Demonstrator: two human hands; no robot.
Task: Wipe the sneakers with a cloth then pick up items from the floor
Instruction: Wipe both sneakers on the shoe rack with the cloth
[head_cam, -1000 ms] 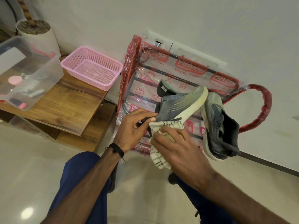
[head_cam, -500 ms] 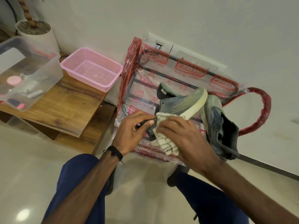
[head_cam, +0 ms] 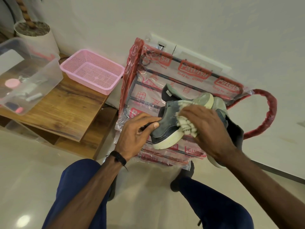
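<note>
My left hand grips the heel of a grey sneaker with a cream sole, holding it in the air on its side. My right hand holds a white cloth with dark stripes and presses it against the sneaker's side. The second grey sneaker lies to the right, partly hidden behind my right hand, on a plastic-wrapped rack with red print that leans at the wall.
A pink mesh basket and a clear plastic box holding small items sit on a low wooden table at the left. A white plant pot stands behind. My knees in blue trousers are below, above the glossy floor.
My right hand slid the cloth up along the sneaker from the heel toward its middle. The left hand kept its grip on the heel, and the sneaker tilted a little.
</note>
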